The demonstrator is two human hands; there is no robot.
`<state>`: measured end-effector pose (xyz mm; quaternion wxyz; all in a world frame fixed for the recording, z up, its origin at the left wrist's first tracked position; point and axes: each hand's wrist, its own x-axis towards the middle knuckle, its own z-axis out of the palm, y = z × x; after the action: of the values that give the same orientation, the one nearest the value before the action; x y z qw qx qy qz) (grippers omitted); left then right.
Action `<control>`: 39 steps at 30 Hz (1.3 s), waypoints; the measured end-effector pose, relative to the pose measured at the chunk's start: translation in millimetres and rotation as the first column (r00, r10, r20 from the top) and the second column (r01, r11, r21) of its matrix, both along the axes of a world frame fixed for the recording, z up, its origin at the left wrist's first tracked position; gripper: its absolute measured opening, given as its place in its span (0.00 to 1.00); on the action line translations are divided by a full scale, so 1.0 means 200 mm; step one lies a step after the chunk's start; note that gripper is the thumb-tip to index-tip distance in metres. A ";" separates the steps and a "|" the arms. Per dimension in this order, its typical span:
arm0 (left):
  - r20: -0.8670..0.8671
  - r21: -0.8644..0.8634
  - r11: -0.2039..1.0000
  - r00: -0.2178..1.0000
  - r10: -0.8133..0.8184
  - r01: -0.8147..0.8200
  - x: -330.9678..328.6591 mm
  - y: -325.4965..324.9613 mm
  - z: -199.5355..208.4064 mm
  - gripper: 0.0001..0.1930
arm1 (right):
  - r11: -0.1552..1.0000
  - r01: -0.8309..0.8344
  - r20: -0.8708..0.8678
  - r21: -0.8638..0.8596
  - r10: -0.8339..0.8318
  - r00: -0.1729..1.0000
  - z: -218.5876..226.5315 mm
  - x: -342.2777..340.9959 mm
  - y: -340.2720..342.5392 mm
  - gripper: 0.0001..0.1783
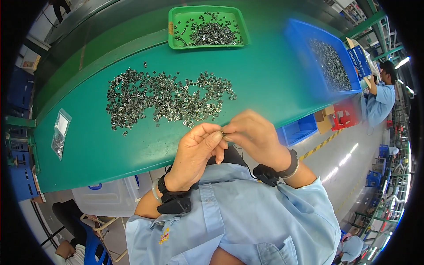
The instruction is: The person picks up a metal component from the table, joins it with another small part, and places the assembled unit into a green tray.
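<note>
Left hand, head view: bare left hand (195,148), thumb and forefinger closed together at the tips on a small dark metal piece (224,134); the other fingers curl below.
Right hand: bare right hand (256,134), blurred, its fingers bent and its thumb and forefinger brought up to the same piece; whether they grip it or only touch it, I cannot tell.
Held piece: at the meeting fingertips of both hands, over the near edge of the long green worktable (265,84); mostly covered, so its shape is unclear.
Loose heap: a wide, uneven spread of small shiny silver-and-black metal parts (170,95) on the tabletop, just beyond the hands, with a few strays around its border.
Tray: a shallow bright-green plastic tray (208,47) beyond the heap, holding more such small parts, thickest toward its right half.
Large bin: a deep blue plastic bin (304,37) at the table's right end, with a mass of small greyish parts inside.
Bag: a clear plastic bag with a white label (60,132), lying near the table's left end, small dark parts gathered in its lower end.
Wrists: a black strapped device on each, the left one (174,204) beside a pale bangle.
Beyond the table: an open blue plastic crate (298,131), a brown cardboard box (324,121), a red plastic stool (347,115) and a co-worker in a light-blue shirt (380,102), all to the right.
</note>
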<state>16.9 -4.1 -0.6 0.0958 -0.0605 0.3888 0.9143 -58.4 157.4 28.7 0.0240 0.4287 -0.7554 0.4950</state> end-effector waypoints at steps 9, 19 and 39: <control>0.014 -0.016 1.000 1.000 -0.017 0.017 0.00 0.00 0.02 0.09 | 0.995 -0.033 -0.164 0.097 0.049 0.985 0.06 -0.02 0.02 0.11; -0.018 -0.048 0.998 0.999 -0.030 0.029 0.00 0.00 0.01 0.09 | 0.999 -0.015 -0.112 0.033 0.019 0.993 0.02 0.01 0.02 0.11; -0.021 -0.028 0.995 0.995 -0.097 0.097 0.01 -0.01 0.04 0.07 | 0.998 -0.028 0.038 -0.048 0.029 0.999 -0.03 0.04 0.04 0.10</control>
<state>18.5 -6.4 7.7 0.1350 -0.0327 0.4048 0.9038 -49.5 165.8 23.3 0.0124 0.4290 -0.7376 0.5212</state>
